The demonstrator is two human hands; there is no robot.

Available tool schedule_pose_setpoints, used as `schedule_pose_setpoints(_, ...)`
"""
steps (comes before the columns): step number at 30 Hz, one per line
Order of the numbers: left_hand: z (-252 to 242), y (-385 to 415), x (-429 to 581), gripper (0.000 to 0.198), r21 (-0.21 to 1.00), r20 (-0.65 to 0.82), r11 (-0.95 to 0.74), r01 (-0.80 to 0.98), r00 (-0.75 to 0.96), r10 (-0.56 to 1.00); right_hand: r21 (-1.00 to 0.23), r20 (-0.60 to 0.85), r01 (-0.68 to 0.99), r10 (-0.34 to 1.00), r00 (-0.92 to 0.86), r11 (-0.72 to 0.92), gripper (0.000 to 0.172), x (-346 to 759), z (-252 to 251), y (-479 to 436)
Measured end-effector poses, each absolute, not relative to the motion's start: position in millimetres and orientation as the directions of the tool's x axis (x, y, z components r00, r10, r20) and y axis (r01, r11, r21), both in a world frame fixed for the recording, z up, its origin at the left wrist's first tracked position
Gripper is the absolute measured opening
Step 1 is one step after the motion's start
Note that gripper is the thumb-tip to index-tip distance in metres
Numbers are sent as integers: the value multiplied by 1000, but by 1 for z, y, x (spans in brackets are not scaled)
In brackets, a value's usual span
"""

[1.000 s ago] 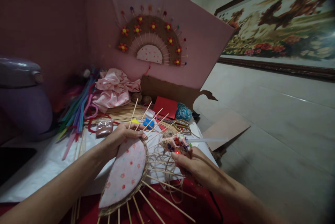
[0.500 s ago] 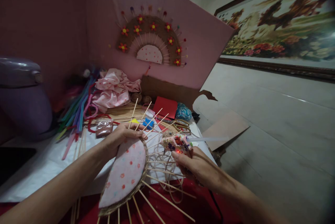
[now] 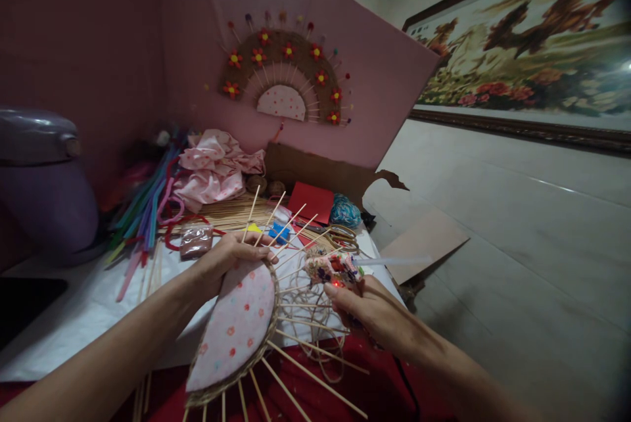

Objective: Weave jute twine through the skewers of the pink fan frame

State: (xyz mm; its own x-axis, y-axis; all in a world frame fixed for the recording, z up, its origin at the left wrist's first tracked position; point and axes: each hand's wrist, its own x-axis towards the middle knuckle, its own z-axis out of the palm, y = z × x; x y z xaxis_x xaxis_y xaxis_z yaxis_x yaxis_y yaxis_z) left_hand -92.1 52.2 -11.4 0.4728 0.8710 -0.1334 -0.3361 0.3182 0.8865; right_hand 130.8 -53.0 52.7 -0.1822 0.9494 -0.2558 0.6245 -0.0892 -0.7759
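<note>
My left hand point(image 3: 241, 254) is closed on the upper end of a half-round fan piece point(image 3: 236, 323), covered in pale pink flowered fabric. Twine edges its curve, and thin wooden sticks point(image 3: 315, 346) spread outward from it. In my right hand point(image 3: 365, 307) is a hot glue gun point(image 3: 332, 269) wrapped in patterned cloth, a red light glowing on it and a clear glue stick point(image 3: 389, 260) poking out of its back. The gun's front end is beside the sticks near the fan's upper curve; whether it touches them I cannot tell. Loose twine point(image 3: 315, 317) hangs behind the sticks.
Behind my hands lie pipe cleaners point(image 3: 148, 205), crumpled pink fabric point(image 3: 211, 169), a bundle of sticks point(image 3: 236, 211), red paper point(image 3: 311, 202), blue yarn point(image 3: 346, 210) and scissors point(image 3: 342, 238). A purple flask point(image 3: 46, 192) stands left. A finished-looking fan point(image 3: 280, 80) hangs on a pink board.
The glue gun has shifted very slightly to the right. My left hand and the fan piece look unmoved.
</note>
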Motion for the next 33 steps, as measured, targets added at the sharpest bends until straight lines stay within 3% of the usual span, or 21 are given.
schedule_pose_setpoints(9, -10, 52, -92, 26, 886, -137, 320, -336, 469, 872, -831, -246, 537, 961, -125, -142, 45, 135, 43, -52)
schedule_pose_setpoints(14, -9, 51, -93, 25, 878, -138, 329, -347, 475, 869, -914, -246, 354, 965, -88, -201, 44, 139, 41, -55)
schedule_pose_setpoints(21, -8, 53, -95, 24, 861, -150, 359, -361, 493, 857, -992, 20, 125, 998, 54, 13, 41, 156, 54, -61)
schedule_pose_setpoints(23, -7, 53, -96, 25, 857, -159, 369, -359, 497, 853, -983, 90, 168, 991, 100, 72, 41, 171, 52, -57)
schedule_pose_setpoints(25, -6, 54, -98, 26, 857, -162, 371, -358, 497, 852, -939, 106, 336, 990, 91, 70, 40, 191, 45, -50)
schedule_pose_setpoints(28, -4, 57, -101, 27, 862, -157, 360, -357, 487, 859, -745, 72, 667, 994, 81, -1, 40, 225, 29, -36)
schedule_pose_setpoints(33, -5, 62, -104, 26, 870, -152, 339, -357, 459, 875, -466, 114, 881, 993, -29, 79, 26, 264, 1, -24)
